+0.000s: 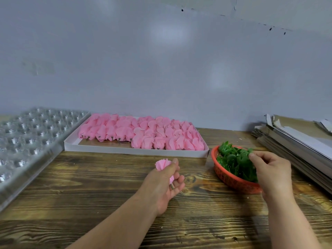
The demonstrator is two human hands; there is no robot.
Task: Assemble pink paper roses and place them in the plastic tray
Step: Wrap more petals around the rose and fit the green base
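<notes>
The left hand (pixel 166 178) curls its fingers round a pink paper rose (pixel 161 164), holding it above the wooden table (pixel 89 186), petals pointing away. The right hand (pixel 271 169) reaches into the orange basket (pixel 231 182) and pinches a green leaf piece (pixel 233 159). The clear plastic tray (pixel 27 137) lies at the far left, beside a white box (pixel 125 149) of pink roses.
</notes>
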